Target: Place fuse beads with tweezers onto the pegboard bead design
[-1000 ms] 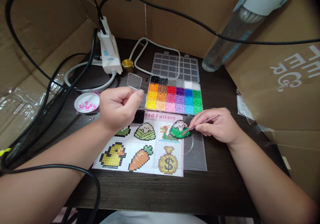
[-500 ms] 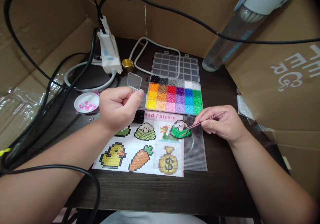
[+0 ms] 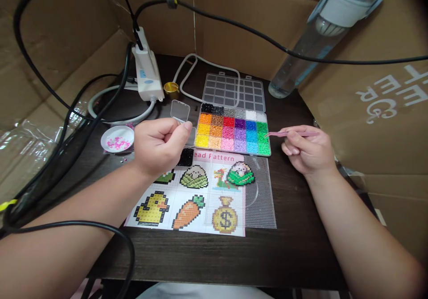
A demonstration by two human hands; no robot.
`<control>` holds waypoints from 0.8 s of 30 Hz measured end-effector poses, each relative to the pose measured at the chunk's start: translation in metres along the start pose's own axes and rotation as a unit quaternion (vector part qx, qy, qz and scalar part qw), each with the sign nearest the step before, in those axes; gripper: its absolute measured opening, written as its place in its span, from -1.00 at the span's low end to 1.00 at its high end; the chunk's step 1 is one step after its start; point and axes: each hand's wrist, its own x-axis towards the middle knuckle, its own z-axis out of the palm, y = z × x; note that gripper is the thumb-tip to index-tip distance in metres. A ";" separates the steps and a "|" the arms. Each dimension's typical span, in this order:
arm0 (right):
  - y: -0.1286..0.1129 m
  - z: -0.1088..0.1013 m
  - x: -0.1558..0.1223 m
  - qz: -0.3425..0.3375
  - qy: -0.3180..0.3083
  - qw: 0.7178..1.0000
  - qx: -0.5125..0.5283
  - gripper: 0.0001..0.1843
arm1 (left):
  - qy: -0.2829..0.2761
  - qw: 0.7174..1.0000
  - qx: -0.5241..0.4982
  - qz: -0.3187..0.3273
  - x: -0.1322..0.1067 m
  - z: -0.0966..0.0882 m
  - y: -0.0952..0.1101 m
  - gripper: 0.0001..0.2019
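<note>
My right hand (image 3: pixel 306 149) grips pink tweezers (image 3: pixel 290 134), whose tips reach into the green beads (image 3: pixel 263 137) at the right side of the bead box (image 3: pixel 234 149). My left hand (image 3: pixel 160 145) is a closed fist beside a small container of black beads (image 3: pixel 186 157); whatever its fingers hold, if anything, is hidden. A piece made of green, white, pink and black beads (image 3: pixel 241 173) lies on a clear pegboard (image 3: pixel 265 201). That board overlaps the printed bead pattern sheet (image 3: pixel 163 212), which shows a duck, a carrot and a money bag.
A white dish of pink and white beads (image 3: pixel 117 139) sits left of my fist. Behind are a power strip (image 3: pixel 149 76), a small gold cup (image 3: pixel 171 88) and a clear bottle (image 3: pixel 294 67). A black cable (image 3: pixel 240 25) crosses overhead. Cardboard walls surround the table.
My right hand has moved the tweezers from the bead piece up and right to the green beads in the box. My left fist has kept its place.
</note>
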 end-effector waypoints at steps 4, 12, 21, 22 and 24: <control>0.001 0.001 -0.001 0.001 0.005 1.000 -0.004 -0.75 | -0.002 1.000 0.007 0.022 0.000 0.000 0.000 -0.48; 0.003 -0.001 -0.002 -0.002 -0.009 1.000 -0.006 -0.79 | 0.003 1.000 0.007 0.023 -0.003 0.001 -0.002 -0.48; 0.003 -0.001 -0.001 0.003 -0.009 1.000 -0.018 -0.76 | 0.009 1.000 -0.012 0.010 -0.002 0.002 0.000 -0.50; 0.002 -0.001 -0.002 0.003 -0.008 1.000 -0.021 -0.76 | 0.009 1.000 -0.014 0.012 -0.001 0.002 0.001 -0.50; 0.003 -0.001 -0.002 0.001 -0.009 1.000 -0.026 -0.76 | 0.010 1.000 -0.019 0.014 -0.001 0.002 0.001 -0.50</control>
